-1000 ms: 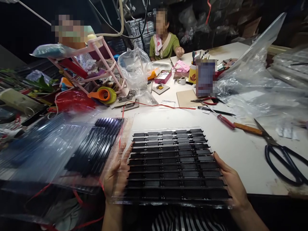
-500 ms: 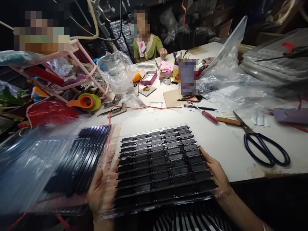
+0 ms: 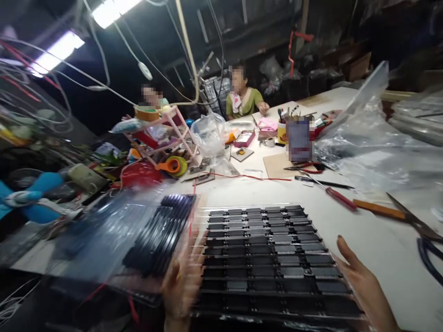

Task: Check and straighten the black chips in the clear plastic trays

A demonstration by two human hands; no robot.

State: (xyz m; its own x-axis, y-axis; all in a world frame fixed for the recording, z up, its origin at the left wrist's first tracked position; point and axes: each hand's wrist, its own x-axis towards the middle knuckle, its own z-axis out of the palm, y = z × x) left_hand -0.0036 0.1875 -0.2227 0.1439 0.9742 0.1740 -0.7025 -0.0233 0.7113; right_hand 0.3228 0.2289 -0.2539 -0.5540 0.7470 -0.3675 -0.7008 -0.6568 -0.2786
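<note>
While the left hand grips one tray of black chips, five across, the right hand touches it, open.

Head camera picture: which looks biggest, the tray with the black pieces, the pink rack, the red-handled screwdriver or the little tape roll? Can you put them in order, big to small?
Largest to smallest, as they look here:
1. Tray
2. Pink rack
3. Red-handled screwdriver
4. Tape roll

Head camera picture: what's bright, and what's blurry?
All in the head view: a ceiling light glares at upper left, while the background is dim; streaky reflections cross the plastic sheets; the left hand looks smeared, the dark chips crisper.
</note>
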